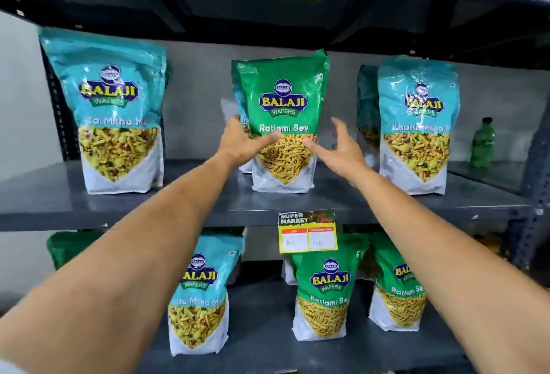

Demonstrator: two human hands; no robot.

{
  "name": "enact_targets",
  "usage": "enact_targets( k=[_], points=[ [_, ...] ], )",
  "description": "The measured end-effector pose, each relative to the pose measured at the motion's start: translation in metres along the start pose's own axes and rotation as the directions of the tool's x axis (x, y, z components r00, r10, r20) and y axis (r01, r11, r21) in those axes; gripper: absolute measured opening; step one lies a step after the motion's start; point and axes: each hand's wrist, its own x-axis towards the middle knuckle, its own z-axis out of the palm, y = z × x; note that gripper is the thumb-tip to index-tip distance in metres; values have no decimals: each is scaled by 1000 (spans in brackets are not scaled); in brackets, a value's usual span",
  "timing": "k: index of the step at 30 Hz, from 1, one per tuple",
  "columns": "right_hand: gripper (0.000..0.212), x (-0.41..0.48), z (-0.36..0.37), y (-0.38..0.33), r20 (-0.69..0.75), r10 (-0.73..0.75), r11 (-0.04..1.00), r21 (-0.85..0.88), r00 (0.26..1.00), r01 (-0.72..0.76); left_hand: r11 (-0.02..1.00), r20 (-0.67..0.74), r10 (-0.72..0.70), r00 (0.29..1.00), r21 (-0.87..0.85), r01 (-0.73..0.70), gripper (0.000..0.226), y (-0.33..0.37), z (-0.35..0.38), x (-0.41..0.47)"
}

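A green Balaji "Ratlami Sev" pouch [282,105] stands upright in the middle of the grey metal shelf [178,198]. My left hand [242,143] grips its lower left edge, thumb across the front and fingers round the side. My right hand [337,148] hovers at the pouch's lower right with its fingers spread. Its thumb tip reaches the front of the pouch, while the fingers stay clear of the edge. A teal pouch [238,99] stands right behind the green one, mostly hidden.
Teal "Khatta Mitha Mix" pouches stand at the left [119,111] and right [416,123] of the same shelf. A green bottle [482,144] stands at the far right. A price tag [308,232] hangs on the shelf edge. The lower shelf holds teal [202,299] and green [324,290] pouches.
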Motion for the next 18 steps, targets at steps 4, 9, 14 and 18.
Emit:
enact_targets(
  k=[4, 9, 14, 18],
  points=[
    [84, 9, 14, 22, 175, 22, 976, 208, 984, -59, 990, 140, -14, 990, -137, 34, 81, -13, 17, 11],
    [57, 19, 22, 41, 266, -61, 919, 390, 962, -49, 978, 156, -13, 988, -201, 45, 75, -19, 26, 9],
    [54, 24, 20, 42, 351, -76, 884, 456, 933, -100, 976, 115, -15, 993, -212, 39, 77, -23, 24, 4],
    [49, 17, 10, 31, 352, -102, 886, 457, 930, -76, 972, 76, 37, 996, -235, -18, 73, -20, 20, -9]
  ],
)
